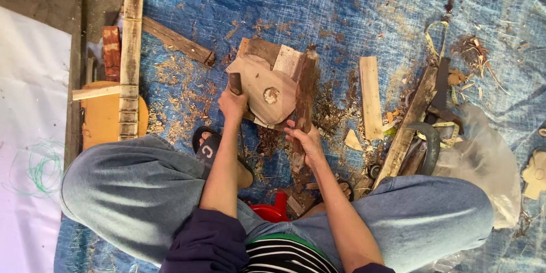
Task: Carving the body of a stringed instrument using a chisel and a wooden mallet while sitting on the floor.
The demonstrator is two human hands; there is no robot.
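Left hand [233, 104] clenched on dark tool handle [235, 83] over holed wood piece [267, 94] | right hand [304, 139] grasping dark wood strip [302, 111], apparently steadying it | centre of blue tarp [341, 5].

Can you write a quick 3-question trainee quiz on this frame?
1. True or false: the left hand grips a dark tool handle over the flat wooden workpiece.
2. What does the right hand hold? A) a long dark wood piece B) a coil of green wire C) a red cup
3. Fill in: everything lies on a ____ tarp.

Key: 1 true; 2 A, the long dark wood piece; 3 blue.
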